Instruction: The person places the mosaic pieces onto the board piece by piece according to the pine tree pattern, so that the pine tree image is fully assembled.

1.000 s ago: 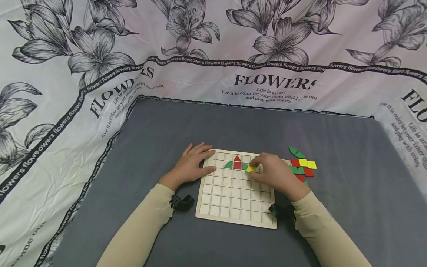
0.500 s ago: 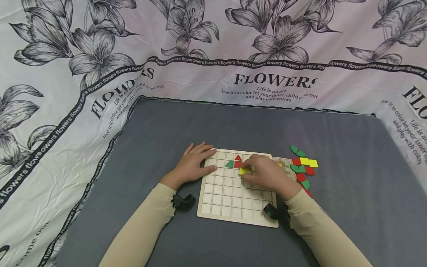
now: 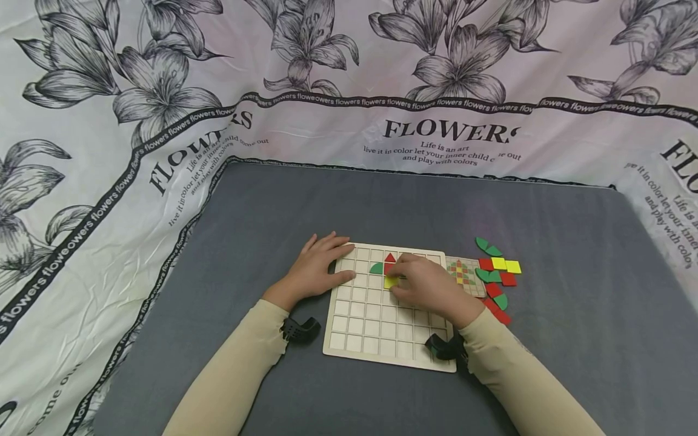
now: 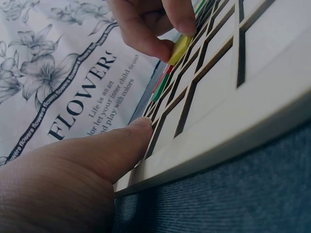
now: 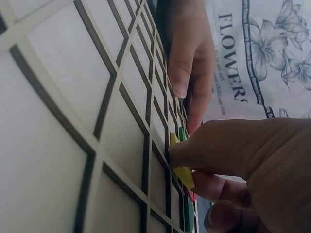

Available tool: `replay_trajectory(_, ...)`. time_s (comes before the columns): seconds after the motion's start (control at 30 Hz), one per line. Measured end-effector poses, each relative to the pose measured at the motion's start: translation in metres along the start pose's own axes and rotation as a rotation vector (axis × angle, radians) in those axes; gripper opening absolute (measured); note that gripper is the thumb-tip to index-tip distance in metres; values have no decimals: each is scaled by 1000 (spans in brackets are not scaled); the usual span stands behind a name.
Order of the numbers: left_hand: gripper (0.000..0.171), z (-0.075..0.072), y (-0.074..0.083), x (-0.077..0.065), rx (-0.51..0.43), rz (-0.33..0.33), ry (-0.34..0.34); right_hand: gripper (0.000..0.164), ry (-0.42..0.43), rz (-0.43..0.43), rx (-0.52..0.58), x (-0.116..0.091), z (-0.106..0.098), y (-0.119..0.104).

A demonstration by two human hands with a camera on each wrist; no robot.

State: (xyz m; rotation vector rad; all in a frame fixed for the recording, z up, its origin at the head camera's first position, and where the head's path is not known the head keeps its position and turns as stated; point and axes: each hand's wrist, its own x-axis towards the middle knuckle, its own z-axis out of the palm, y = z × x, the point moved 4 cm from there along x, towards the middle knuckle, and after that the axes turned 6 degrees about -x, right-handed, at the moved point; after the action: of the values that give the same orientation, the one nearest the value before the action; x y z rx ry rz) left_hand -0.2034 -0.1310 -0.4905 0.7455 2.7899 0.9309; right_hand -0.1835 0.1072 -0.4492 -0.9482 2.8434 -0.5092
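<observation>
Pinching the yellow tile [image 3: 389, 283] with the right hand [image 3: 427, 283] at the grid board [image 3: 372, 327], lower right of frame centre; resting the left hand [image 3: 315, 266], relaxed, on its left edge. Probably light, stiff: hold by opposite edges!

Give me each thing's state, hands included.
Grid board: flat, partly filled
Yellow tile: pinched; cannot tell if seated
Green quarter tile: lying in a cell
Red triangle: lying in a cell
Red square: partly hidden
Pattern card: flat, pattern up
Loose tiles: lying off the board
Left hand: resting on the board's edge
Right hand: pinching the yellow tile
</observation>
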Motion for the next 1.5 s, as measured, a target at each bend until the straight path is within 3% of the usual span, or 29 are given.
replay_trajectory(1.03, 67, 0, 1, 0, -6, -12, 6, 17, 23, -64, 8, -5, 1, 0)
replay_trajectory(1.5, 68, -1, 2, 1, -4, -8, 1, 22, -7, -32, 39, -7, -4, 3)
